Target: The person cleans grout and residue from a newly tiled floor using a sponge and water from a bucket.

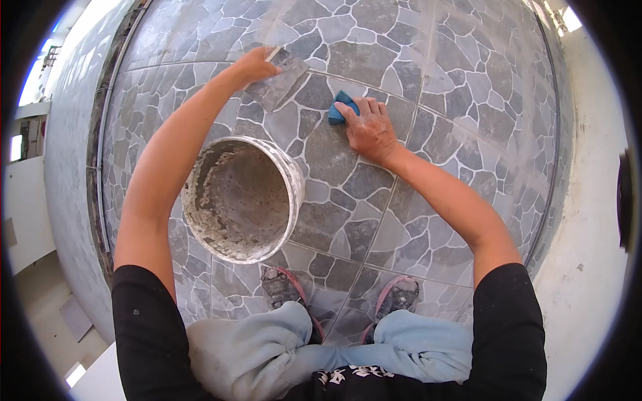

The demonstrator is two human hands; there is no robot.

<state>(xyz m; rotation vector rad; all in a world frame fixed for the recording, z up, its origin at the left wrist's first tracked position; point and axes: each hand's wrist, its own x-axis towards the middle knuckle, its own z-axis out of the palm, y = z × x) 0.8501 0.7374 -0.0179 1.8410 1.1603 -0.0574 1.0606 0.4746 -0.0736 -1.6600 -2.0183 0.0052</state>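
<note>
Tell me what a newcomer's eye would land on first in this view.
Probably the big grimy bucket, standing open on the stone-pattern floor just ahead of the person's feet. Beyond it, the right hand presses a blue sponge on the tiles, while the left hand holds a flat trowel against the floor further left.

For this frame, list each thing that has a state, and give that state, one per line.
bucket: upright on the floor, open, no liquid visible, inside crusted with dried grey residue.
trowel: held in the left hand, blade flat on the tiles.
blue sponge: pressed to the floor under the right hand.
tiled floor: laid, pale joints visible.
sandals: worn, dusty.
</note>
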